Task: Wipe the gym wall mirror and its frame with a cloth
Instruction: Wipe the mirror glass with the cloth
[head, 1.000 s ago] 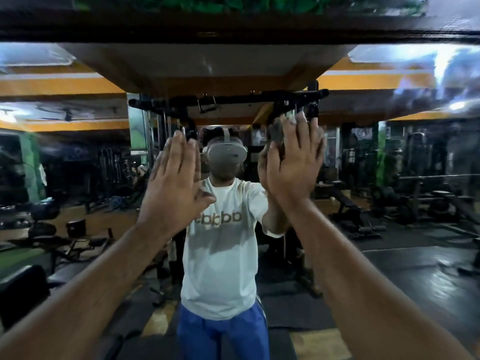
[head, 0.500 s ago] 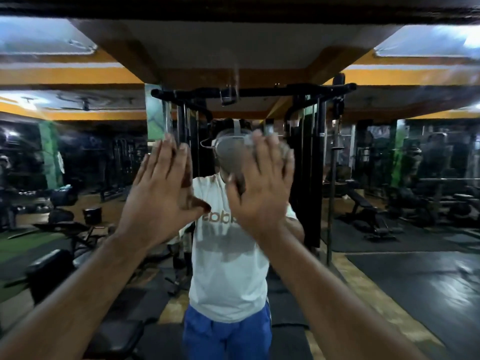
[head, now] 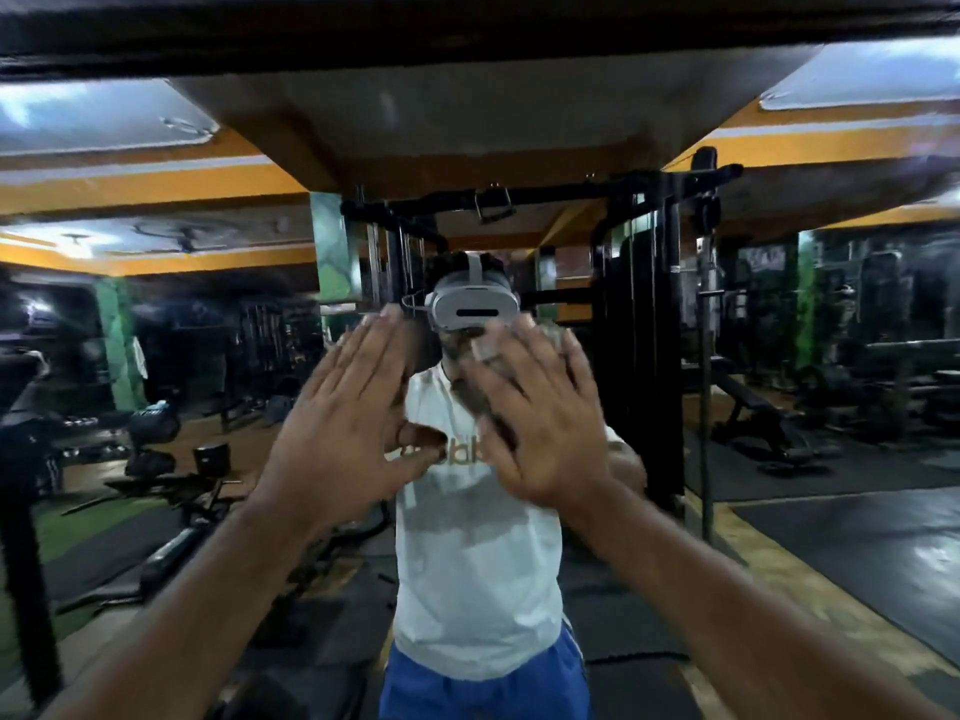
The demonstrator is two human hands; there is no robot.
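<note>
The wall mirror point(head: 779, 366) fills the view and reflects me and the gym behind. Its dark frame point(head: 467, 39) runs across the top. My right hand point(head: 545, 428) lies flat against the glass at chest height and presses a grey mottled cloth point(head: 488, 363) onto it. Only bits of the cloth show between and past the fingers. My left hand point(head: 343, 423) rests flat on the glass just to the left, fingers straight, holding nothing. The two hands are a short gap apart.
In the reflection a black cable machine point(head: 639, 330) stands behind me. Benches point(head: 763, 418) are at the right and more gym gear point(head: 150, 439) at the left. A dark upright edge point(head: 26, 563) crosses the lower left.
My right hand has slid the cloth down and to the left on the glass, closer to my left hand. The left hand has stayed nearly in place.
</note>
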